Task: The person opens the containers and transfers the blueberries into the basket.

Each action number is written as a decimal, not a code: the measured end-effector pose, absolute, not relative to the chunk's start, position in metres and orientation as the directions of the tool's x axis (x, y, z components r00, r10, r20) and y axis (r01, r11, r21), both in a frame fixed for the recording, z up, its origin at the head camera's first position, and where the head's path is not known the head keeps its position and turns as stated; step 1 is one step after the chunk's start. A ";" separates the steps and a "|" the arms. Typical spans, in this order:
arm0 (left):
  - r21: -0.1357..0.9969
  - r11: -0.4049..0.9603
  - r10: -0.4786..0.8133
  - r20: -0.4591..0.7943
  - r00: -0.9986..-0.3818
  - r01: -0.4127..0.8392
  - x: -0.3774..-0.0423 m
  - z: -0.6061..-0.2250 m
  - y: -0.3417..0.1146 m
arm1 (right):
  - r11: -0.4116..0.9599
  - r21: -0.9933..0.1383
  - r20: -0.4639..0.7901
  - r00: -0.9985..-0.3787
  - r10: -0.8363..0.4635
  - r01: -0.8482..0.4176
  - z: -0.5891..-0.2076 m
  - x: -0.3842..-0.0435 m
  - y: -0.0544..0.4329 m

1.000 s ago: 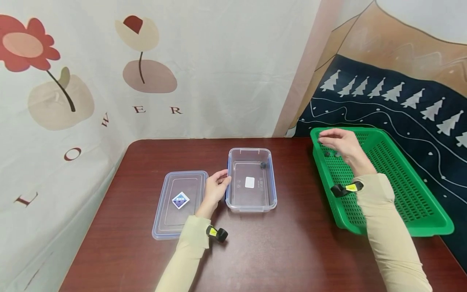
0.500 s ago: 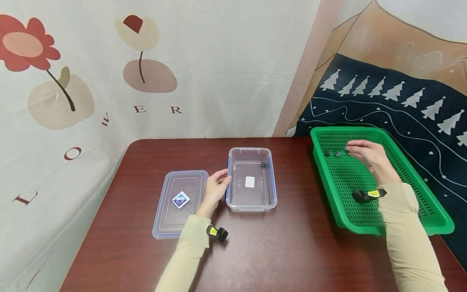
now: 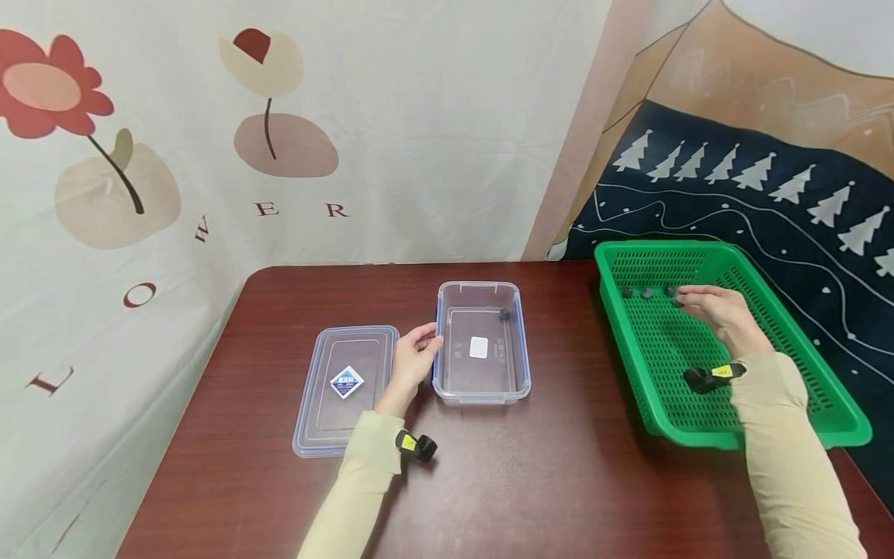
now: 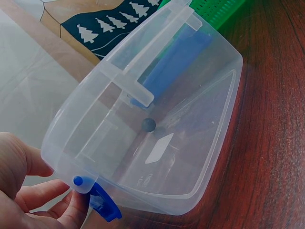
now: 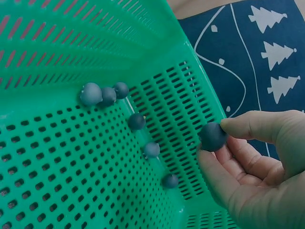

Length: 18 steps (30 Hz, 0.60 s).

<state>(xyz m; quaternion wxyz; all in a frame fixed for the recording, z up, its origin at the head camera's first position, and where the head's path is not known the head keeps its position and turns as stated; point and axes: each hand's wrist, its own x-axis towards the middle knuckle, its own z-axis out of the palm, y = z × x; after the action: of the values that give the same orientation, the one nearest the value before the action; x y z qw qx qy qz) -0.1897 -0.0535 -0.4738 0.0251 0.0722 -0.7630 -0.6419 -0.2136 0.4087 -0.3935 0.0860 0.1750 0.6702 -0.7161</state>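
My left hand (image 3: 414, 359) grips the left side of a clear plastic food container (image 3: 482, 380), its thumb and fingers around the edge by a blue latch (image 4: 106, 206) in the left wrist view. One blueberry (image 4: 148, 125) lies inside that container. Over at the green basket (image 3: 653, 407), my right hand (image 5: 259, 167) pinches a blueberry (image 5: 213, 137) between thumb and fingers, above the basket floor. Several more blueberries (image 5: 137, 121) lie along the basket's bottom edge and corner, apart from the hand.
The container's lid (image 3: 328, 431), with a blue and white label (image 3: 345, 383), lies flat to the left. A printed cloth (image 3: 433, 155) hangs behind the brown table (image 3: 517, 481). The basket's raised walls surround the loose blueberries.
My right hand has moved rightward and slightly nearer within the basket, away from its far left corner, uncovering blueberries there. The left hand and container have stayed in place.
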 end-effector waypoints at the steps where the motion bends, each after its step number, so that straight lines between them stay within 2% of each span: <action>1: 0.983 0.166 -0.142 -0.053 -0.988 -0.076 -0.190 -0.474 -0.053 | -0.081 -0.929 -0.367 -0.923 0.113 0.360 -0.394 -0.214 0.409; 5: 0.984 0.158 -0.142 -0.056 -0.988 -0.078 -0.190 -0.473 -0.053 | -0.081 -0.931 -0.364 -0.925 0.106 0.357 -0.393 -0.214 0.409; 10: 0.983 0.164 -0.141 -0.056 -0.988 -0.079 -0.191 -0.473 -0.053 | -0.109 -0.950 -0.305 -0.947 0.102 0.294 -0.387 -0.216 0.398; 18: 0.985 0.156 -0.135 -0.059 -0.989 -0.080 -0.190 -0.474 -0.053 | -0.178 -0.970 -0.174 -0.984 0.049 0.163 -0.369 -0.222 0.353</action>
<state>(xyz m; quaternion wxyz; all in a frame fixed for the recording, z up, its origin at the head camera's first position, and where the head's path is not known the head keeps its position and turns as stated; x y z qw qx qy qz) -0.1903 -0.0533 -0.4744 0.0213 0.0709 -0.7599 -0.6458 -0.2218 0.3528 -0.3688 0.0372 0.0827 0.6399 -0.7631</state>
